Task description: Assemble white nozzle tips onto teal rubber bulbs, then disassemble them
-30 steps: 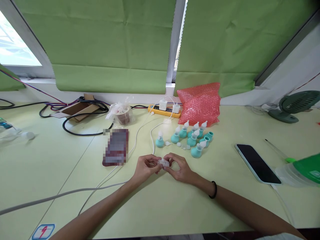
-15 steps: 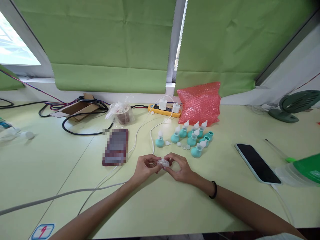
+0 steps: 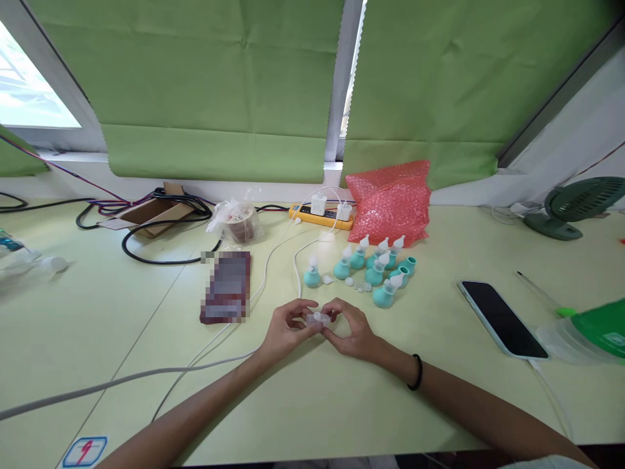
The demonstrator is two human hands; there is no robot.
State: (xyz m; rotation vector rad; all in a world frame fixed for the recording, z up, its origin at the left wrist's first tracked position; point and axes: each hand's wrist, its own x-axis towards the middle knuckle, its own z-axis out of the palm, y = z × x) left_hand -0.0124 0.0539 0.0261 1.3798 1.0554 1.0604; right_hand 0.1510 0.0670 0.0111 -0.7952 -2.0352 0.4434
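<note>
My left hand [image 3: 286, 329] and my right hand [image 3: 349, 329] meet low over the pale green table [image 3: 122, 326], fingers pinched from both sides on a small clear plastic part [image 3: 317, 319]. Just beyond the hands stand several teal rubber bulbs with clear tips [image 3: 375, 270], with a few loose clear pieces [image 3: 349, 282] lying beside them. A black band circles my right wrist [image 3: 417, 371].
A pink bubble-wrap bag [image 3: 390, 202] lies behind the bulbs, beside a yellow power strip [image 3: 319, 216] with chargers. White cables [image 3: 205, 355] run leftwards past a dark wallet [image 3: 227, 286]. A phone [image 3: 502, 318] lies at right, near a green-lidded container [image 3: 593, 332] and a fan [image 3: 573, 207].
My fingers have shifted slightly on the clear part, the left thumb lifting a little. Nothing else moved.
</note>
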